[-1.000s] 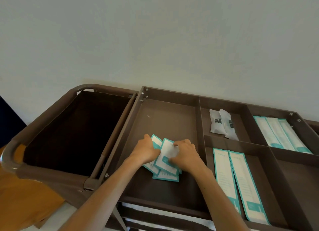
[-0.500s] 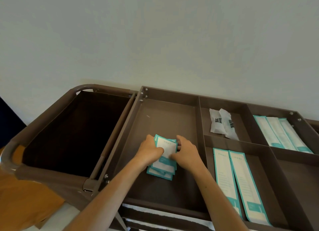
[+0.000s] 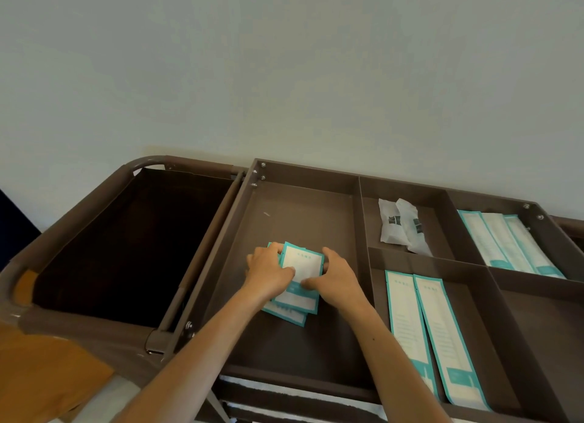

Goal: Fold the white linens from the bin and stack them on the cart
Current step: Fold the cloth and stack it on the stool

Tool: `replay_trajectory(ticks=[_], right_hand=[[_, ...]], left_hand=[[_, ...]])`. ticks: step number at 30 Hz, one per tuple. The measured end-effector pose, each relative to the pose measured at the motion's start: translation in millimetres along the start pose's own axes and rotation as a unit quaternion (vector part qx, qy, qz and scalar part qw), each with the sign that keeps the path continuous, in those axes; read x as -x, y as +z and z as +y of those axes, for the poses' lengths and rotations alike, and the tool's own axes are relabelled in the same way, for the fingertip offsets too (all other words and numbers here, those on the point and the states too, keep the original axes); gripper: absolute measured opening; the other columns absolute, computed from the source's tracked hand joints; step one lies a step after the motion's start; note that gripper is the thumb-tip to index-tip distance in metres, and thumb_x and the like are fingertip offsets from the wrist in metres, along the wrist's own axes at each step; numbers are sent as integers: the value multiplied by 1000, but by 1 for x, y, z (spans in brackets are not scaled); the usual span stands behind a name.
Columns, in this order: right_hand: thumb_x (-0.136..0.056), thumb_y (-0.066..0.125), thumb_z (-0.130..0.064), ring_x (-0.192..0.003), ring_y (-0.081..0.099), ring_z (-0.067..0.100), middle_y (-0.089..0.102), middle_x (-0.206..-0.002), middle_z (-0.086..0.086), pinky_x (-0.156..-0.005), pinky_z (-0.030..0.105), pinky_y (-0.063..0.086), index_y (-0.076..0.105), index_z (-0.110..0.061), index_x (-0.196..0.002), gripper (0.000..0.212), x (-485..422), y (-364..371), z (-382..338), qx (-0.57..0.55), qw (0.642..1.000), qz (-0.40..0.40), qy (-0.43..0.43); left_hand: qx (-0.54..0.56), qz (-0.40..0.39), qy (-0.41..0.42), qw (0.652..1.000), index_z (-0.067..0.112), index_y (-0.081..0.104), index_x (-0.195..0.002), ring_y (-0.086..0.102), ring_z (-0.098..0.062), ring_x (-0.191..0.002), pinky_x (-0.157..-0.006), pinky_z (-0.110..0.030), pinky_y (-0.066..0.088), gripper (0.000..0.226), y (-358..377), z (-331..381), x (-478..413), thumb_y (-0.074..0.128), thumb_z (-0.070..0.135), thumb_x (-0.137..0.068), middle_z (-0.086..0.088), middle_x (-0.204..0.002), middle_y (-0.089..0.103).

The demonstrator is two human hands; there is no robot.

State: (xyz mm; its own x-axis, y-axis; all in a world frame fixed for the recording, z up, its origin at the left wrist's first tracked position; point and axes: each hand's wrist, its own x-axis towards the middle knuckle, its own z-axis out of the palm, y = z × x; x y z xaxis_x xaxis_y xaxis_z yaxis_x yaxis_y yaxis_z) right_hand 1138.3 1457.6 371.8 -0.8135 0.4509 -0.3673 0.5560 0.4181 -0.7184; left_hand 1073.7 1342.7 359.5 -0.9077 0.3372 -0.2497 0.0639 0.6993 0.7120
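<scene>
A brown cart (image 3: pixel 303 173) has a top tray split into compartments. In its large left compartment lies a small stack of teal-edged white packets (image 3: pixel 301 263). My left hand (image 3: pixel 268 271) grips the stack's left side, thumb on top. On the right side, my right hand (image 3: pixel 339 279) holds it with the thumb over the front and the fingers along the edge. The dark fabric bin (image 3: pixel 126 249) hangs at the cart's left end; nothing shows inside it. A white strip of cloth (image 3: pixel 284 388) peeks out below the tray's front edge.
Two long teal-edged sachets (image 3: pixel 429 334) lie in the near right compartment and three more (image 3: pixel 505 242) at the far right. Two white wrapped items (image 3: pixel 399 225) sit in the far middle compartment. A pale wall stands right behind the cart.
The packets were fanned out a second ago; both hands have pushed them together into one squared stack and shifted it slightly away from me.
</scene>
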Motion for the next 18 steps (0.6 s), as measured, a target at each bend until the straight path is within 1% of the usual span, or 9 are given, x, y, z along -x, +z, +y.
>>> replay_trajectory(ticks=[1, 3, 5, 6, 11, 13, 15, 16, 18], right_hand=[[-81, 74, -13, -128, 47, 24, 36, -148, 4, -97, 36, 48, 20, -16, -151, 88, 0, 1, -1, -2, 1000, -4, -1], [-82, 73, -9, -127, 47, 24, 38, -147, 4, -96, 35, 49, 22, -16, -150, 85, 2, 2, -3, -7, 1000, -14, -8], [-84, 71, -8, -128, 46, 23, 35, -148, 4, -95, 34, 49, 19, -16, -151, 86, 3, 4, -5, 1, 1000, -18, -12], [-84, 70, -7, -129, 45, 23, 34, -150, 4, -95, 33, 49, 16, -16, -152, 87, 3, 4, -6, 7, 1000, -20, -10], [-85, 68, -6, -127, 46, 22, 33, -150, 4, -92, 31, 50, 11, -18, -153, 90, 4, 4, -7, 6, 1000, -14, 9], [-84, 69, -5, -125, 47, 22, 35, -148, 5, -87, 28, 51, 11, -17, -153, 91, 4, 3, -7, -10, 1000, -2, 8], [-83, 70, -5, -122, 49, 21, 38, -145, 5, -81, 25, 52, 15, -17, -151, 89, 3, 0, -6, -24, 1000, 13, 2], [-82, 71, -6, -121, 50, 21, 39, -144, 5, -81, 25, 52, 19, -18, -150, 87, 3, -1, -5, -30, 999, 21, -3], [-81, 72, -6, -120, 51, 20, 41, -142, 5, -83, 25, 52, 25, -19, -146, 82, 3, -3, -4, -50, 998, 40, -16]], left_hand=[[3, 2, 1, 1000, 26, 45, -127, 45, -21, -115, -91, -36, 51, 41, 0, 0, -1, 61, 19, -90, -3, -129, 43], [42, -7, 3, 999, 29, 45, -123, 51, -19, -108, -78, -29, 53, 39, -2, -1, -1, 61, 16, -90, -3, -129, 45], [72, -11, 3, 997, 29, 45, -120, 56, -15, -98, -64, -20, 48, 36, -3, -1, -1, 61, 14, -91, -2, -129, 50], [84, -12, 2, 996, 27, 45, -120, 57, -15, -96, -61, -18, 46, 36, -3, -2, 0, 61, 13, -91, -2, -129, 52], [125, -17, -5, 992, 26, 47, -121, 60, -16, -97, -61, -17, 47, 37, -2, -4, 0, 63, 12, -91, -2, -127, 55], [138, -17, 6, 990, 30, 48, -117, 59, -16, -98, -60, -16, 46, 37, -2, -3, -1, 64, 11, -89, -2, -125, 54], [143, -11, 24, 989, 34, 47, -116, 58, -16, -100, -63, -17, 48, 41, -1, -3, -3, 65, 12, -88, -2, -126, 51], [144, -8, 31, 989, 36, 45, -119, 58, -16, -101, -66, -18, 49, 44, 0, -2, -4, 66, 13, -87, -2, -128, 50], [154, -4, 36, 987, 35, 39, -133, 55, -14, -107, -72, -20, 50, 57, 0, -1, -4, 67, 15, -88, 0, -132, 49]])
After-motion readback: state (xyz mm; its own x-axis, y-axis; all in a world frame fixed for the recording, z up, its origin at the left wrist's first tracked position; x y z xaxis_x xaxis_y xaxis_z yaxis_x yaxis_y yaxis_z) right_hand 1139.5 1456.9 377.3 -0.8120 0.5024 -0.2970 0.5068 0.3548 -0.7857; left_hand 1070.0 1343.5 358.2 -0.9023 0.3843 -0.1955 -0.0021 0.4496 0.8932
